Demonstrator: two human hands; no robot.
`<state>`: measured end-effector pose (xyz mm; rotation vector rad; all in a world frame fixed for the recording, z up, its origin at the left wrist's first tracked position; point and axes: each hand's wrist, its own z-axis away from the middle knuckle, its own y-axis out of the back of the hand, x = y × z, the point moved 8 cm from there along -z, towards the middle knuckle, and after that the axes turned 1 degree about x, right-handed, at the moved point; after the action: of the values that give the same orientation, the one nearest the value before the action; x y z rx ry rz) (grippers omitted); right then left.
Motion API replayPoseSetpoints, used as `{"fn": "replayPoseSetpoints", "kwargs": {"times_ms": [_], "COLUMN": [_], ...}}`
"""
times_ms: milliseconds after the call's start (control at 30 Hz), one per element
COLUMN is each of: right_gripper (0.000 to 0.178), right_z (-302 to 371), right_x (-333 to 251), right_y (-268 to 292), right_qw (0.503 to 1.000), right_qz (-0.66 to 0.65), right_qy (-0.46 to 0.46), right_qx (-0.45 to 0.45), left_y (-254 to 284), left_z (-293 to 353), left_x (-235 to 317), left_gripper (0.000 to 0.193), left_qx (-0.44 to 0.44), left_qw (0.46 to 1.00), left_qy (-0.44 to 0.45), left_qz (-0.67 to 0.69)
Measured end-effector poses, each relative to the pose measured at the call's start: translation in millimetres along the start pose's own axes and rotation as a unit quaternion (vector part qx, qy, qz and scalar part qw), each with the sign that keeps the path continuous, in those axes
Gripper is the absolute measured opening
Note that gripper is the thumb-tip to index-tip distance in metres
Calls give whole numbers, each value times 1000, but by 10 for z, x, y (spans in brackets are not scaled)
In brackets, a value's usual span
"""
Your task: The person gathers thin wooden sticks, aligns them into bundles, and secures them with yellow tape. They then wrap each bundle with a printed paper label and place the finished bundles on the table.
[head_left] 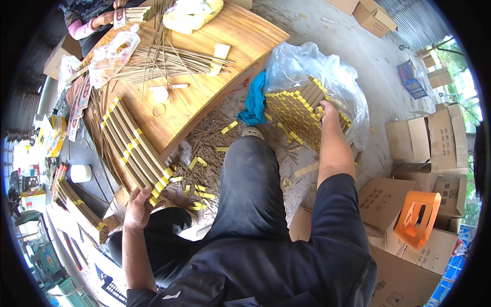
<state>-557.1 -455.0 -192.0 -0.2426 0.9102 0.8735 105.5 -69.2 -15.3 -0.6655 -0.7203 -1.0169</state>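
Note:
A row of long brown sticks with yellow bands (128, 140) lies side by side along the near left side of the wooden table (255, 36). My left hand (138, 207) is at their near ends, its fingers closed on the lowest one. To the right, a large stack of yellow-ended brown sticks (294, 108) lies in a clear plastic bag (317, 61) on the floor. My right hand (330, 111) reaches into that stack with its fingers curled round a stick; some fingertips are hidden among the ends.
Loose thin sticks (158, 64) and a yellow plastic bag (192, 15) lie on the table. Opposite, another person's hand (105, 19) holds a bundle. Yellow scraps (202, 194) litter the floor beside a blue cloth (254, 100). An orange stool (417, 220) and cardboard boxes (383, 199) stand at right.

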Motion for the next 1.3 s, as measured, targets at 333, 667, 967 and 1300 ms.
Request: {"fn": "replayPoseSetpoints", "kwargs": {"times_ms": [333, 667, 967, 1300], "right_gripper": [36, 44, 56, 44], "right_z": [-482, -65, 109, 891], "right_x": [58, 182, 21, 433], "right_y": [292, 249, 89, 566], "right_qw": [981, 1000, 986, 997], "right_qz": [191, -2, 146, -41], "right_qy": [7, -3, 32, 27], "right_qx": [21, -21, 72, -66], "left_y": [54, 151, 143, 86], "left_z": [12, 10, 104, 248], "left_x": [-30, -71, 9, 82], "left_gripper": [49, 50, 48, 50], "left_qx": [-2, -12, 8, -14], "left_qw": [1000, 1000, 999, 998], "left_qy": [16, 1, -15, -35], "left_qz": [7, -23, -46, -44]}}
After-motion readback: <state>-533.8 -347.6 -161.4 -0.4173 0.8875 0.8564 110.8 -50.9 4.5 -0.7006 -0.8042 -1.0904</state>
